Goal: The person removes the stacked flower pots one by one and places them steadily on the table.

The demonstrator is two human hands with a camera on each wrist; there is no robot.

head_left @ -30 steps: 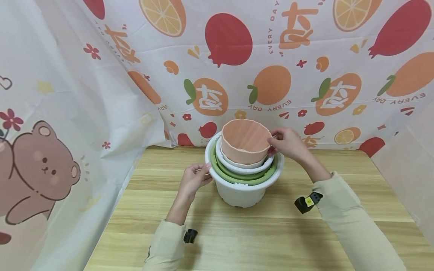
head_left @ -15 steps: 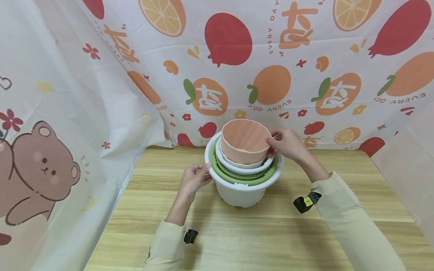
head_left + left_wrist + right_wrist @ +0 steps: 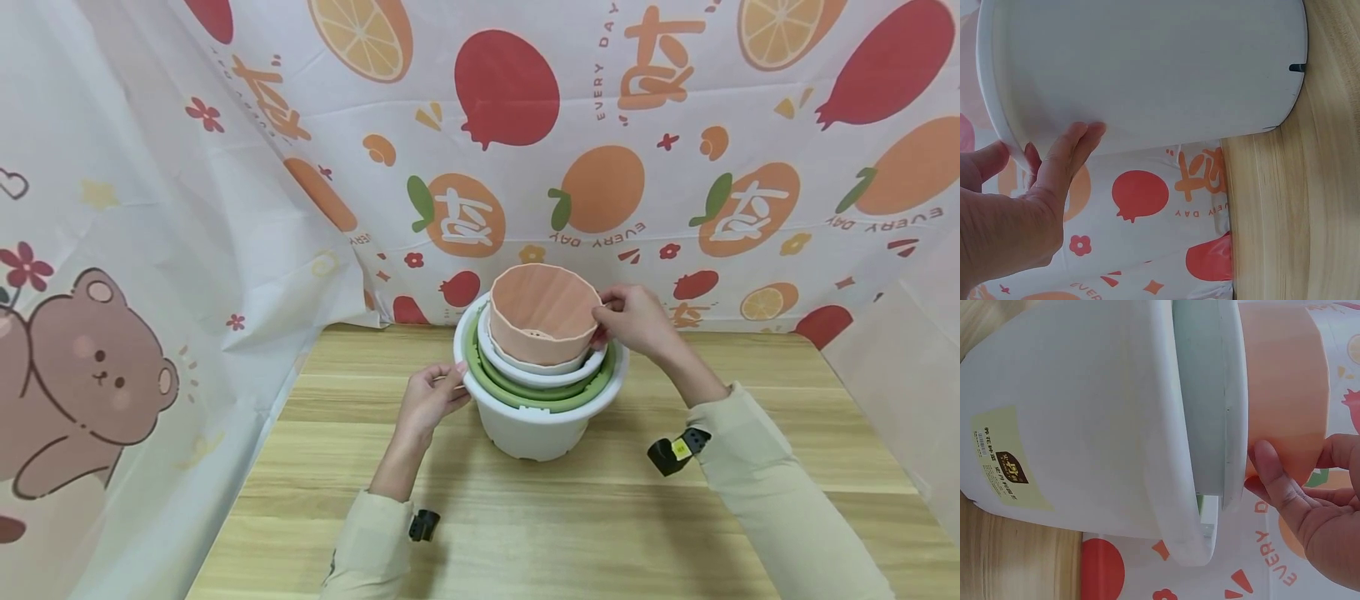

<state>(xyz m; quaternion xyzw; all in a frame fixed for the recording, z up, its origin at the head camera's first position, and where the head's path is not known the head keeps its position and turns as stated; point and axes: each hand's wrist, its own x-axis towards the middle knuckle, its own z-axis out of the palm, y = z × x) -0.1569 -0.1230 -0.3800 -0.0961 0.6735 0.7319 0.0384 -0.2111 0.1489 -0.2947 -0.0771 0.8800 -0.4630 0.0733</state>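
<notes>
A nested stack of flower pots stands on the table. Its outermost member is a large white flower pot [image 3: 534, 433], also filling much of the left wrist view. Inside it sit a green pot [image 3: 551, 403], a smaller white pot [image 3: 542, 379] and a cream-coloured rim [image 3: 573, 364]. On top is a peach flower pot [image 3: 545, 300] with fluted walls, raised above the other rims. My left hand [image 3: 431, 398] pinches the large white pot's rim, thumb above and fingers against the outer wall. My right hand [image 3: 636, 321] pinches the right side of the peach flower pot [image 3: 1285, 387].
The wooden table [image 3: 525, 533] extends in front and to both sides of the stack. A fruit-printed cloth [image 3: 517, 192] hangs close behind it, and a bear-printed cloth [image 3: 247, 350] hangs at left. A label [image 3: 1010, 459] is on the large pot's side.
Both hands keep their holds and the stack stays in place. Small holes in the peach flower pot's bottom now show just above its near rim.
</notes>
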